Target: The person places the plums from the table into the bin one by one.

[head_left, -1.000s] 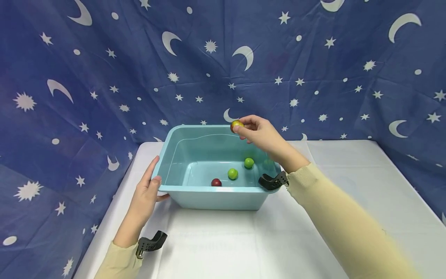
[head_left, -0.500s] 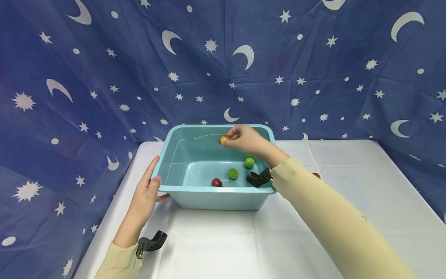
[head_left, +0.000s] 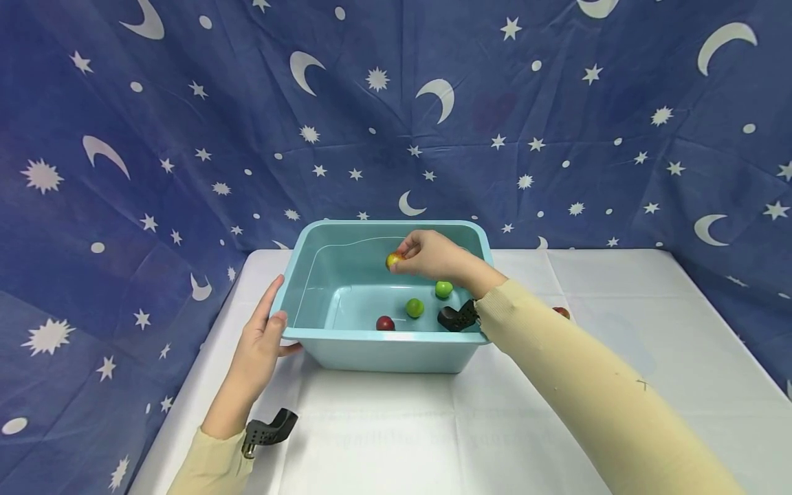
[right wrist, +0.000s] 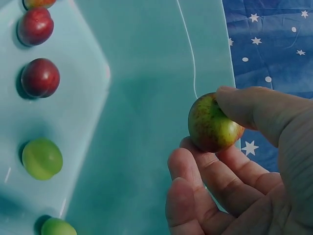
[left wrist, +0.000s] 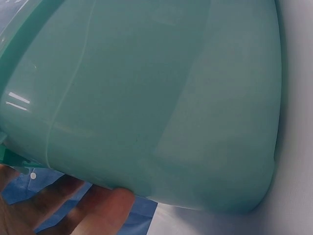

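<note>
A light-blue plastic tub (head_left: 380, 357) stands on the white-covered table. My left hand (head_left: 256, 347) holds its near left corner, thumb at the rim and fingers against the outer wall; in the left wrist view the fingertips (left wrist: 120, 196) meet that wall. Within the tub's opening, above its floor, my right hand (head_left: 430, 258) pinches a yellow-green plum with a red blush (right wrist: 210, 125) between thumb and fingers. Below it lie green plums (head_left: 414, 308) and a dark red plum (head_left: 385, 324). The right wrist view shows another dark red plum (right wrist: 35, 25) and part of a reddish-yellow one.
A reddish fruit (head_left: 561, 313) lies on the table right of the tub, partly behind the right sleeve (head_left: 575, 357). A blue cloth with moons and stars (head_left: 371, 137) hangs behind and left of the table. Both wrists carry black camera mounts.
My right hand has moved left and down, carrying the plum from over the tub's back rim into its opening. The reddish fruit beside the tub has come into view. The left hand stays put.
</note>
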Demonstrator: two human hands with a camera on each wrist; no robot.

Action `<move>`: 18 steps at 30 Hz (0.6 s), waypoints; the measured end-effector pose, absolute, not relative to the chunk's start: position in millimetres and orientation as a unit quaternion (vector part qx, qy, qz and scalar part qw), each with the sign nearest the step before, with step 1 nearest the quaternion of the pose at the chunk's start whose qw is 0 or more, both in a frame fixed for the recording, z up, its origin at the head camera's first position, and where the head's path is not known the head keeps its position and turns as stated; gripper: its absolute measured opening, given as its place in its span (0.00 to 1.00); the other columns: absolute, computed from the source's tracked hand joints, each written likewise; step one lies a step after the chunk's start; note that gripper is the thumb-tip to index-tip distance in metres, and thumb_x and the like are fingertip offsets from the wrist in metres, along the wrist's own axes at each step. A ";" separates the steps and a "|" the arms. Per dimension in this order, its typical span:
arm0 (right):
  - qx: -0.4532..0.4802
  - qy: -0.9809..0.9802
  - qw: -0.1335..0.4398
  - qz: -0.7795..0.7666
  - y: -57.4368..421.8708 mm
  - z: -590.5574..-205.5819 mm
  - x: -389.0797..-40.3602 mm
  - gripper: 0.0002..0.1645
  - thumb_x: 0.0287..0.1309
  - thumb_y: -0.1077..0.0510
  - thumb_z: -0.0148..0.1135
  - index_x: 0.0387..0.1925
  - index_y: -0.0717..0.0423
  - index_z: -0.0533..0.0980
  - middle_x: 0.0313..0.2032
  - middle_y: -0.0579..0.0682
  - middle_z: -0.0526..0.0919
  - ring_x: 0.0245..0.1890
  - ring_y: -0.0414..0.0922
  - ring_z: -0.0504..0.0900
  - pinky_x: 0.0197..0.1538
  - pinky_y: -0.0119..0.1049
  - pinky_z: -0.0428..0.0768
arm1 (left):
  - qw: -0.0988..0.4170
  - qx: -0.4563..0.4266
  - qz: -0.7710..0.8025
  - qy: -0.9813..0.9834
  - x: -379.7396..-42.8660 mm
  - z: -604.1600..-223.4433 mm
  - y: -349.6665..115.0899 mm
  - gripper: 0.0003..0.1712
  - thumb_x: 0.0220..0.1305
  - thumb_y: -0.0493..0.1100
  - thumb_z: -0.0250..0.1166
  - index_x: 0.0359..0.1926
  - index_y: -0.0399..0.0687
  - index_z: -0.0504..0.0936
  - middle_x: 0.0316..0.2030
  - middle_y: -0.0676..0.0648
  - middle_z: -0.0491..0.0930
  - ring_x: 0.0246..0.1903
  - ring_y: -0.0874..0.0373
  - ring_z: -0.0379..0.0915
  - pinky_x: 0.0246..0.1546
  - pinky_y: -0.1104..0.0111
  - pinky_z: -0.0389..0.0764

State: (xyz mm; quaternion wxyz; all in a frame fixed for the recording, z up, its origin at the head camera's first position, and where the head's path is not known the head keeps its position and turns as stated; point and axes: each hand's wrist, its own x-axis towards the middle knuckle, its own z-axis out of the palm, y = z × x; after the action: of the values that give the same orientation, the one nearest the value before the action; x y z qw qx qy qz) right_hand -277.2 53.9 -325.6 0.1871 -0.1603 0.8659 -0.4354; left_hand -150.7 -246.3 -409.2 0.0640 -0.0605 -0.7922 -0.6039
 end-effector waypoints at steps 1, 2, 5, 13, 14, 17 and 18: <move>-0.160 0.866 0.187 -0.435 53.9 -325.6 -277.1 0.20 0.54 0.54 0.71 0.45 0.57 0.74 0.41 0.52 0.80 0.42 0.47 0.78 0.45 0.38 0.78 | 0.064 -0.061 -0.604 -0.792 -150.8 -409.1 -246.2 0.30 0.75 0.52 0.45 0.74 0.75 0.52 0.72 0.43 0.49 0.58 0.35 0.64 0.37 0.51 0.84; -0.160 0.866 0.187 -0.436 54.0 -325.7 -277.2 0.20 0.54 0.53 0.71 0.45 0.57 0.74 0.41 0.53 0.81 0.42 0.47 0.78 0.45 0.39 0.78 | 0.064 -0.061 -0.603 -0.793 -150.8 -409.0 -246.1 0.30 0.75 0.52 0.45 0.74 0.75 0.52 0.72 0.43 0.49 0.58 0.35 0.64 0.37 0.51 0.84; -0.159 0.864 0.189 -0.438 53.8 -325.8 -277.5 0.21 0.55 0.54 0.70 0.46 0.57 0.73 0.42 0.53 0.81 0.41 0.47 0.79 0.44 0.39 0.78 | 0.064 -0.061 -0.604 -0.792 -151.1 -408.9 -245.9 0.30 0.75 0.52 0.45 0.74 0.73 0.52 0.72 0.43 0.49 0.58 0.35 0.64 0.36 0.51 0.84; -0.153 0.862 0.197 -0.442 54.2 -322.7 -276.5 0.22 0.56 0.52 0.70 0.49 0.56 0.73 0.41 0.52 0.82 0.41 0.47 0.80 0.45 0.40 0.79 | 0.063 -0.062 -0.604 -0.792 -150.6 -408.8 -245.9 0.30 0.75 0.52 0.45 0.74 0.73 0.51 0.73 0.45 0.47 0.60 0.35 0.61 0.38 0.49 0.84; -0.154 0.862 0.197 -0.442 55.2 -321.9 -276.1 0.23 0.56 0.51 0.69 0.50 0.56 0.73 0.41 0.52 0.82 0.41 0.47 0.80 0.46 0.41 0.79 | 0.063 -0.062 -0.604 -0.792 -150.5 -408.8 -245.9 0.30 0.75 0.52 0.45 0.74 0.73 0.51 0.73 0.45 0.47 0.60 0.35 0.61 0.38 0.49 0.84; -0.158 0.864 0.189 -0.439 59.8 -319.2 -275.0 0.25 0.57 0.49 0.69 0.53 0.55 0.73 0.44 0.51 0.80 0.44 0.47 0.80 0.48 0.41 0.79 | 0.063 -0.062 -0.603 -0.793 -150.3 -408.6 -245.9 0.30 0.75 0.52 0.45 0.74 0.74 0.51 0.73 0.46 0.47 0.60 0.35 0.61 0.38 0.49 0.84; -0.160 0.865 0.185 -0.439 62.0 -318.0 -274.7 0.26 0.57 0.49 0.68 0.53 0.55 0.73 0.45 0.51 0.80 0.45 0.47 0.79 0.49 0.42 0.79 | 0.062 -0.062 -0.603 -0.793 -150.3 -408.5 -245.8 0.30 0.75 0.52 0.44 0.74 0.75 0.51 0.73 0.46 0.46 0.60 0.35 0.61 0.38 0.50 0.84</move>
State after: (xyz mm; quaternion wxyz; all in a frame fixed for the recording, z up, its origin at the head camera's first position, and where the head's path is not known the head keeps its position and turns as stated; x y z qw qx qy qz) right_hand -274.7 62.0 -318.0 0.1847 -0.1602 0.8648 -0.4386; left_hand -150.3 -245.8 -408.5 0.0624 -0.0623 -0.7928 -0.6031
